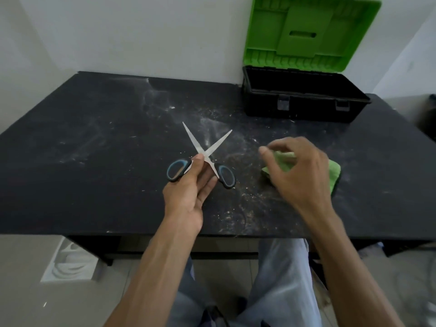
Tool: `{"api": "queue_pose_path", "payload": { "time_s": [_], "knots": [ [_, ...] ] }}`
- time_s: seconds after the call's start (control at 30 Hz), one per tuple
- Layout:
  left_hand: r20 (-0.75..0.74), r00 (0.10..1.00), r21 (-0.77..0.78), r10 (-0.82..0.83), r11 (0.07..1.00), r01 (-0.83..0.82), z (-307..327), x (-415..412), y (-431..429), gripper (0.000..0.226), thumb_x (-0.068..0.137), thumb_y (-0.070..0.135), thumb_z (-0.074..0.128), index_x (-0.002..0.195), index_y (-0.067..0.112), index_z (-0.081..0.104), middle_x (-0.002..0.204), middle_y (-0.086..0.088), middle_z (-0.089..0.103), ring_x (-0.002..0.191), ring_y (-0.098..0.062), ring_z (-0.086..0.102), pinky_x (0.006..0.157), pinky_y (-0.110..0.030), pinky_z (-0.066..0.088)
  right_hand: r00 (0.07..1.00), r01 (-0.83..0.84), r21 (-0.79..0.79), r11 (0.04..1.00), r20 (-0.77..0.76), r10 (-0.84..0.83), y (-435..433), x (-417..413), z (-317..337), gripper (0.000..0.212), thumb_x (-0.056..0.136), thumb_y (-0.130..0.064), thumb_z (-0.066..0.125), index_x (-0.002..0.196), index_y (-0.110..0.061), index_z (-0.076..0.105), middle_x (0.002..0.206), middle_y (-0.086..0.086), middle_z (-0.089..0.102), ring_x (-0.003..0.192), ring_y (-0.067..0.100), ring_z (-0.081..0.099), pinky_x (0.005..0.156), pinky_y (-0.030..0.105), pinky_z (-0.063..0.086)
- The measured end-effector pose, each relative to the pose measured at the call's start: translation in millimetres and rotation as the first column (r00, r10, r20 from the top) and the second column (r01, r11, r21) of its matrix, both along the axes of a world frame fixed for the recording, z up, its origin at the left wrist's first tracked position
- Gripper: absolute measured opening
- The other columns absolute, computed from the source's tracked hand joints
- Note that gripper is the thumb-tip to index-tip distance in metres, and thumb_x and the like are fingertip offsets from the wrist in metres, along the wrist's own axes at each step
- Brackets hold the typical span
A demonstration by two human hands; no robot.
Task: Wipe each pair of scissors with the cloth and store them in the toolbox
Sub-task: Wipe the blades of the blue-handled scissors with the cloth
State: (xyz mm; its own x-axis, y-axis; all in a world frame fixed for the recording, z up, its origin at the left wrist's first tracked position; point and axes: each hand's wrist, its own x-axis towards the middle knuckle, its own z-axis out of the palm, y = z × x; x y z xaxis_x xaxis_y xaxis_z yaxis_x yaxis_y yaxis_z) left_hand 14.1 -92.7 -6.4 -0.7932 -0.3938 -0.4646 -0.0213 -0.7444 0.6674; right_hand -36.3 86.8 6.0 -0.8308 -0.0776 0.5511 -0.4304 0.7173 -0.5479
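- Firmly, the left hand (188, 192) pinched the blue-handled scissors (215, 144) at the pivot, thumb on top.
- Beyond that pinch the blades (192, 136) stood spread in a V.
- Right of the grip, the right hand (299, 171) curled over the green cloth (333, 171) on the dusty black table (94, 149); whether it clasped the cloth could not be told.
- Farther off to the right, the black toolbox (304, 102) sat with its green lid (306, 31) raised.

Scissors (197, 147) with dull bare-metal blades and smooth black-and-blue plastic handles, in the left hand (188, 192); soft green cloth (335, 173) under the right hand (299, 171); matt, dusty black tabletop (94, 149) beneath both.
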Motion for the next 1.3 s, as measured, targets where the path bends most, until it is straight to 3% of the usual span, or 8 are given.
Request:
{"api": "queue_pose_path", "payload": {
  "time_s": [0.17, 0.37, 0.67, 0.83, 0.97, 1.07, 1.2, 1.3],
  "knots": [
    [0.006, 1.000, 0.023, -0.030, 0.999, 0.030, 4, -6, 5, 0.019, 0.083, 0.011, 0.076, 0.102, 0.011, 0.073, 0.095, -0.005, 0.079, 0.086, -0.013, 0.076, 0.074, -0.028, 0.062, 0.986, 0.132, 0.243, 0.961, 0.064, -0.151, 39, -30, -9, 0.024, 0.092, -0.035, 0.078, 0.087, -0.012, 0.075, 0.086, 0.004, 0.067, 0.085, 0.029, 0.064, 0.075, 0.031, 0.038],
    [-0.005, 0.997, 0.007, -0.077, 0.997, 0.077, 7, -13, 15, 0.019, 0.083, 0.009, 0.075, 0.101, 0.013, 0.074, 0.093, -0.005, 0.079, 0.086, -0.014, 0.075, 0.083, -0.029, 0.059, 0.944, 0.063, 0.470, 0.880, 0.257, -0.205, 55, -36, -10, 0.042, 0.086, -0.037, 0.083, 0.119, -0.012, 0.080, 0.118, 0.019, 0.073, 0.112, 0.040, 0.063, 0.095, 0.044, 0.049],
    [-0.038, 0.996, -0.028, -0.079, 0.997, 0.078, 20, -14, 14, 0.027, 0.082, 0.012, 0.076, 0.108, 0.005, 0.074, 0.092, -0.006, 0.075, 0.078, -0.010, 0.071, 0.069, -0.022, 0.059, 0.980, 0.082, 0.087, 0.993, 0.176, -0.096, 65, -43, 30, 0.018, 0.101, -0.021, 0.065, 0.101, -0.011, 0.081, 0.091, -0.001, 0.070, 0.085, 0.015, 0.061, 0.080, 0.025, 0.041],
    [-0.088, 0.993, -0.079, -0.079, 0.994, 0.072, 32, -12, 9, 0.021, 0.082, 0.013, 0.076, 0.102, 0.006, 0.075, 0.093, -0.007, 0.076, 0.086, -0.013, 0.070, 0.072, -0.022, 0.058, 0.777, 0.151, -0.285, 0.946, 0.626, 0.064, 66, -61, 55, 0.051, 0.109, -0.050, 0.044, 0.107, -0.007, 0.071, 0.109, 0.016, 0.073, 0.102, 0.031, 0.070, 0.095, 0.045, 0.056],
    [-0.104, 0.991, -0.160, -0.082, 0.985, 0.065, 40, -9, 8, 0.008, 0.084, 0.015, 0.076, 0.091, 0.011, 0.076, 0.085, -0.004, 0.077, 0.081, -0.012, 0.071, 0.076, -0.024, 0.057, 0.608, 0.040, -0.378, 0.925, 0.744, 0.278, 56, -55, 68, 0.095, 0.060, -0.094, 0.063, 0.117, -0.020, 0.079, 0.114, 0.000, 0.082, 0.103, 0.020, 0.079, 0.102, 0.041, 0.057],
    [-0.113, 0.990, -0.216, -0.087, 0.974, 0.061, 42, -6, 7, 0.011, 0.083, 0.016, 0.076, 0.093, 0.011, 0.077, 0.090, -0.005, 0.078, 0.083, -0.012, 0.072, 0.081, -0.027, 0.057, 0.734, -0.109, -0.119, 0.987, 0.660, 0.161, 50, -56, 66, 0.053, 0.072, -0.062, 0.083, 0.102, -0.019, 0.080, 0.094, 0.000, 0.083, 0.088, 0.017, 0.080, 0.082, 0.035, 0.064],
    [-0.117, 0.989, -0.310, -0.090, 0.949, 0.050, 42, -3, 4, 0.011, 0.083, 0.016, 0.076, 0.093, 0.012, 0.078, 0.089, -0.008, 0.077, 0.080, -0.013, 0.071, 0.082, -0.030, 0.057, 0.789, -0.097, -0.242, 0.966, 0.573, 0.223, 44, -57, 65, 0.017, 0.096, -0.034, 0.075, 0.098, -0.017, 0.076, 0.096, 0.009, 0.081, 0.083, 0.020, 0.077, 0.078, 0.037, 0.062],
    [-0.103, 0.989, -0.371, -0.106, 0.927, 0.060, 40, -1, 1, 0.009, 0.083, 0.016, 0.077, 0.090, 0.012, 0.079, 0.083, -0.008, 0.077, 0.074, -0.011, 0.071, 0.073, -0.026, 0.056, 0.767, -0.138, -0.311, 0.940, 0.567, 0.300, 41, -56, 69, 0.024, 0.105, -0.030, 0.064, 0.093, -0.016, 0.080, 0.097, 0.013, 0.081, 0.084, 0.023, 0.076, 0.082, 0.042, 0.060]
  ]
}}
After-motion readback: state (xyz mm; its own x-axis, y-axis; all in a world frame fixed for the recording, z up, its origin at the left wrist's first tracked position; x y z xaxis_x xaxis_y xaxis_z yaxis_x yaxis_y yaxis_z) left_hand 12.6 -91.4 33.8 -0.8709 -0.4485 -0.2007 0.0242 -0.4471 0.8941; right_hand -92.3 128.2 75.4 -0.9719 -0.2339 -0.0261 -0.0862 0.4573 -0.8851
